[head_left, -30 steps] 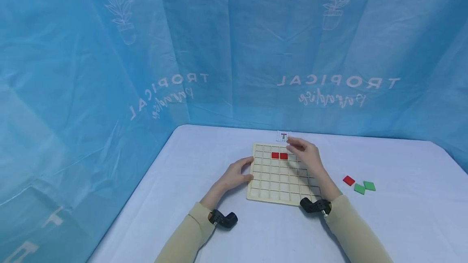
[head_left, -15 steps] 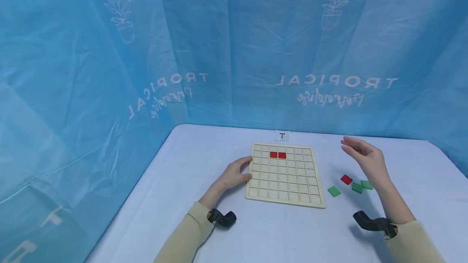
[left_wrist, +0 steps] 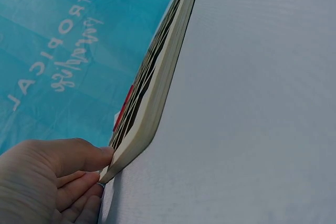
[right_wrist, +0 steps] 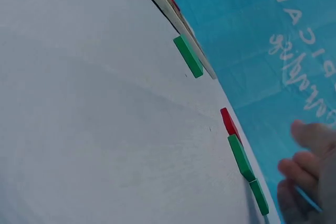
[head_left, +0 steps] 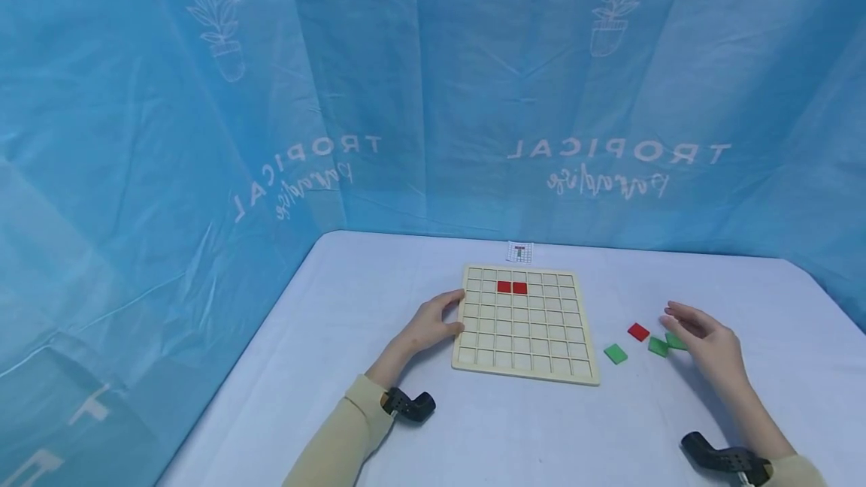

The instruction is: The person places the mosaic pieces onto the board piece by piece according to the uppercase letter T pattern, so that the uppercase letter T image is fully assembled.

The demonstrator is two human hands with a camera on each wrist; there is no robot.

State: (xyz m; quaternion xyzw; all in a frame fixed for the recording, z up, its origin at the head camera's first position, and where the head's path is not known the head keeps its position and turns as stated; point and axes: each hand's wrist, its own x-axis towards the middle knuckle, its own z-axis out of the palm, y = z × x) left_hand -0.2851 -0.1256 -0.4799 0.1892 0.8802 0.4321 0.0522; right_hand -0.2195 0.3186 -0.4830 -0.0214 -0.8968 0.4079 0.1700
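Note:
A pale wooden grid board (head_left: pixel 525 376) lies flat on the table. Two red square tiles (head_left: pixel 519 288) sit side by side in its upper cells. My left hand (head_left: pixel 429 324) holds the board's left edge, index finger and thumb spread along it; the left wrist view shows the thumb (left_wrist: pixel 86 157) at the rim. My right hand (head_left: pixel 710 344) is over the right side of the table, fingers loosely bent, holding nothing. Close by its fingertips lies a green tile (head_left: pixel 675 341), partly covered by the hand. Beside that lie another green tile (head_left: pixel 658 346) and a red tile (head_left: pixel 638 332).
One more green tile (head_left: pixel 616 354) lies just right of the board. A small printed pattern card (head_left: pixel 519 252) is behind the board's far edge. Blue fabric (head_left: pixel 433 96) with white lettering hangs behind the white-covered table (head_left: pixel 514 434) and along its left side.
My right hand has moved from above the board's far edge to the right, then down to the loose tiles. The green tile right of the board was hidden before. The left hand stays put.

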